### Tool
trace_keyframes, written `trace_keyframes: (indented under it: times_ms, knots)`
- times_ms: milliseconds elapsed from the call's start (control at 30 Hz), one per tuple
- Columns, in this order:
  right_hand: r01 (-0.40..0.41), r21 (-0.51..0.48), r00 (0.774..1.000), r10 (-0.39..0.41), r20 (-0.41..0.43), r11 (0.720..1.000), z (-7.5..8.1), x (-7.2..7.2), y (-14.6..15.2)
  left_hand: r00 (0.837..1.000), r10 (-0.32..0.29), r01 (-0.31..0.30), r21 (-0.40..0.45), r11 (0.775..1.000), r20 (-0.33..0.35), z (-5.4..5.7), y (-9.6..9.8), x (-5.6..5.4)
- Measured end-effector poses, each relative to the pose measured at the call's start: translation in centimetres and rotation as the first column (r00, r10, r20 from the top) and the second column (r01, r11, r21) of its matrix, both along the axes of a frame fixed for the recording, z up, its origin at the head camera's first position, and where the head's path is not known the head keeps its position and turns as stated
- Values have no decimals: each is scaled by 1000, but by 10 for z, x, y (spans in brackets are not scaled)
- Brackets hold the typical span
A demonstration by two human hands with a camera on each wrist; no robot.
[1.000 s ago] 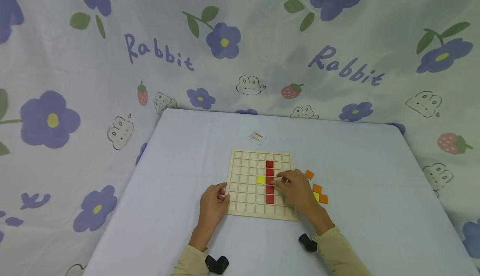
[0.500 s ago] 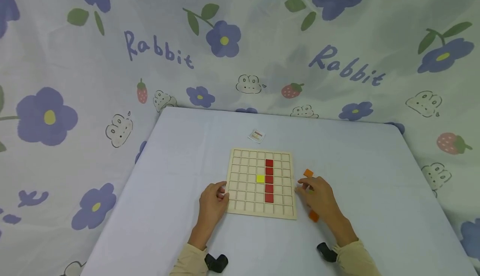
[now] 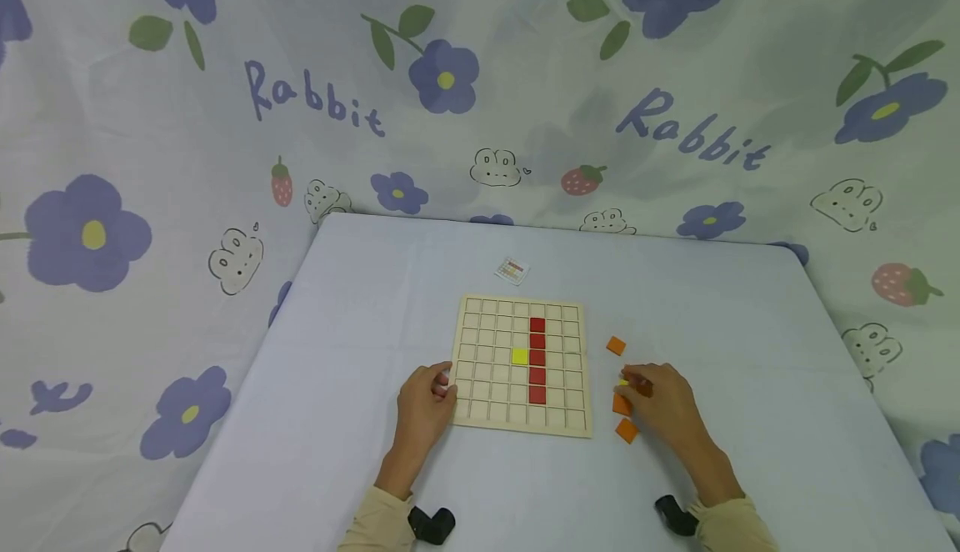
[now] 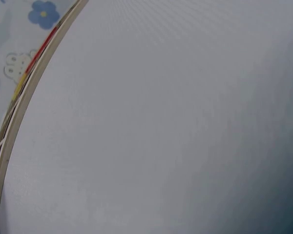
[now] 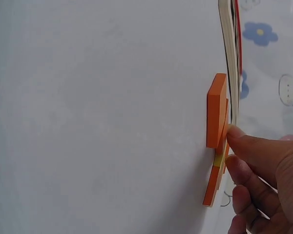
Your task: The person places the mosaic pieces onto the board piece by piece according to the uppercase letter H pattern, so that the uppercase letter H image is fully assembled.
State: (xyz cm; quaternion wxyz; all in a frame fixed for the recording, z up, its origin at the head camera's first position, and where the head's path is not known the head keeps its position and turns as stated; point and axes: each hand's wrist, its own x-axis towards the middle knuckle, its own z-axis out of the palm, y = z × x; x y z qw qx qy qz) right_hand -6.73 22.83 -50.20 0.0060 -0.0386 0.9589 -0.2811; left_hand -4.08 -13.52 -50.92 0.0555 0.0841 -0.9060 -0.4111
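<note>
A pale wooden grid board (image 3: 491,375) lies on the table with a column of red tiles (image 3: 537,358) and one yellow tile (image 3: 520,356) beside it. My left hand (image 3: 425,406) rests at the board's left edge, fingertips touching the rim. Right of the board, my right hand (image 3: 671,406) is over loose tiles. Its thumb and index finger are at a yellow tile (image 3: 623,383) and an orange tile (image 3: 622,404); whether they pinch one is unclear. In the right wrist view, thumb and index (image 5: 239,170) reach the stacked edges of orange tiles (image 5: 215,112).
Other orange tiles lie at the upper right (image 3: 616,345) and lower right (image 3: 626,430) of the board. A small printed card (image 3: 512,271) lies behind the board. Black wrist devices (image 3: 432,526) sit by both sleeves. A patterned cloth (image 3: 450,135) hangs behind the table.
My right hand has moved from over the board to the right, onto the loose tiles. Those tiles have shifted and spread apart. The left hand has stayed at the board's edge.
</note>
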Motion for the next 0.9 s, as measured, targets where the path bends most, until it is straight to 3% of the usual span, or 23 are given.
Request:
trace_keyframes:
  times_ms: [200, 433, 900]
  knots:
    - [3, 9, 1000, -3, -17, 1000, 0, 4, 7, 1000, 6, -6, -2, 1000, 2, 0, 0, -1]
    - [-13, 84, 1000, 11, 25, 996, 7, 11, 16, 1000, 7, -7, 6, 1000, 2, 0, 0, 0]
    - [-123, 113, 992, 124, -5, 986, 13, 11, 23, 1000, 5, -5, 18, 1000, 6, 1, 1, 1]
